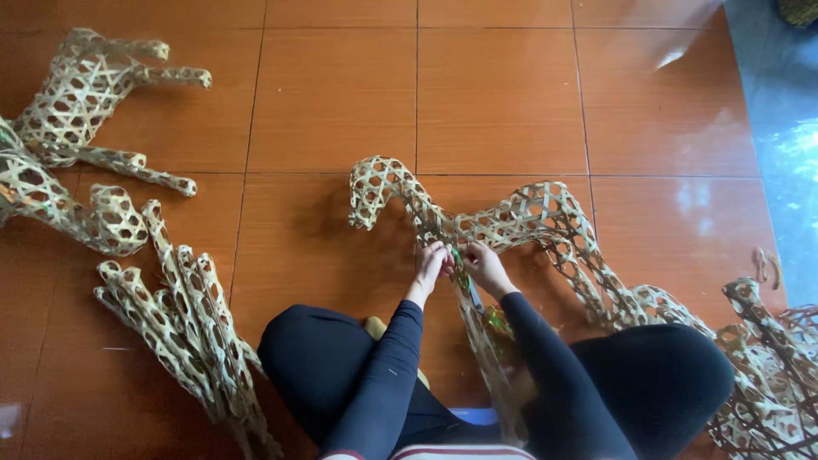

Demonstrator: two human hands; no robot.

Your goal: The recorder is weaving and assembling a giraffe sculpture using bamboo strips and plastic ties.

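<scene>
on the pale woven bamboo animal frame [511, 223], left hand [430, 266] and right hand [486, 268] pinch a green strip [460, 271]; thin slats could snap if yanked.

Open-weave matt bamboo-strip animal frame [528, 223] lies on glossy, smooth reddish-brown floor tiles [498, 94].

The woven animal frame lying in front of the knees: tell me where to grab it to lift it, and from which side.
Grip the woven frame at its arched back, coming from above on the far side. That span is the widest, and its open lattice lets fingers hook in. The curved neck is thin, and both hands crowd the chest.
</scene>
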